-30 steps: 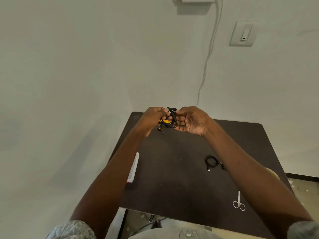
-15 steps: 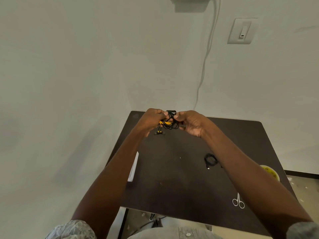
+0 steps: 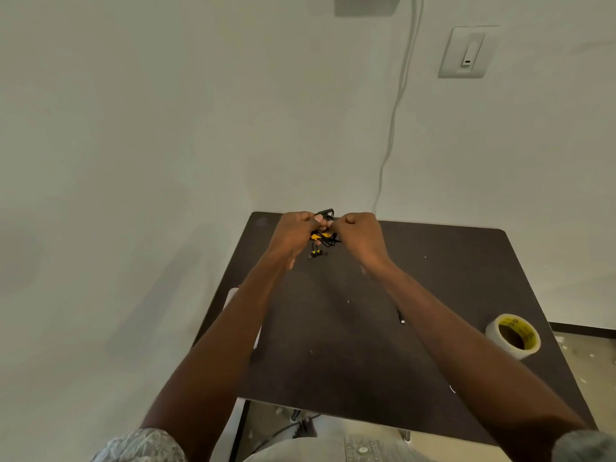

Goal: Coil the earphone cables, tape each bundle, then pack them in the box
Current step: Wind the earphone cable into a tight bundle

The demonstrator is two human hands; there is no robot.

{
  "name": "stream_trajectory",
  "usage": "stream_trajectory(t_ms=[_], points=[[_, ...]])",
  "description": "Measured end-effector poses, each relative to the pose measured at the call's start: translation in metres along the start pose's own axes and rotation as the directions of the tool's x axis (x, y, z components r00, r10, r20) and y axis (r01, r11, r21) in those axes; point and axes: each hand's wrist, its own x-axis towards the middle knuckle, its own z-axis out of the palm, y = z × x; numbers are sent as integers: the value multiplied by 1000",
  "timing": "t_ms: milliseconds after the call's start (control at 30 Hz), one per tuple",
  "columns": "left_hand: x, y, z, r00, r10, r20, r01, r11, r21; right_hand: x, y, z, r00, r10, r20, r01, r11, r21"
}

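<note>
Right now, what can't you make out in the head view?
- Earphone cable: both hands, left hand and right hand, wrap round it; how far it is coiled is hidden.
- Second cable: only its tip shows past the right forearm.
- White flat thing at the table's left edge: mostly behind the left forearm, can't identify.
- Tape roll: label too small to read.

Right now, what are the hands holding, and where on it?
Both hands, left and right, grip the black-and-yellow earphone bundle by its opposite sides, above the table.
</note>
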Motion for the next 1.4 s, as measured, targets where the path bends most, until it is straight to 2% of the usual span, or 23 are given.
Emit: stream_trajectory(t_ms=[200, 333, 433, 500, 600, 700, 800, 1000, 1100, 1200, 1267, 1333, 1400], points=[[2, -6, 6, 999, 11, -30, -12, 999, -32, 0, -1, 3, 992, 124, -33, -125, 990, -59], [3, -7, 6, 999, 46, -23, -45, 999, 26, 2, -4, 5, 979, 201, 36, -204, 965, 166], [2, -8, 7, 998, 62, -8, -62, 996, 61, 1, -9, 2, 961, 272, 44, -269, 894, 357], [0, -8, 11, 993, 97, -66, -90, 992, 91, 1, -11, 0, 933, 335, 130, -357, 824, 440], [3, -14, 12, 982, 134, -131, -120, 987, 108, 8, -11, -6, 845, 429, 321, -535, 693, 483], [8, -20, 5, 980, 121, -158, -106, 989, 99, 17, -7, -15, 786, 413, 459, -613, 615, 496], [11, -21, -1, 977, 141, -158, -118, 982, 147, 21, -7, -24, 771, 349, 532, -622, 592, 513], [20, -20, -3, 983, 119, -142, -91, 977, 192, 27, 0, -33, 784, 236, 574, -564, 658, 499], [19, -21, -2, 986, 142, -85, -114, 956, 270, 29, 4, -36, 766, 201, 610, -587, 604, 539], [18, -26, -2, 942, 320, -101, -246, 864, 440, 29, 5, -35, 745, 180, 642, -621, 537, 571], [16, -30, 0, 878, 457, -138, -322, 780, 536, 25, 3, -32, 757, 211, 618, -606, 582, 542], [15, -34, 2, 842, 515, -158, -338, 734, 589, 22, 1, -28, 782, 261, 565, -574, 655, 492], [15, -39, 4, 830, 534, -161, -338, 711, 617, 19, -2, -23, 804, 297, 514, -573, 618, 539]])
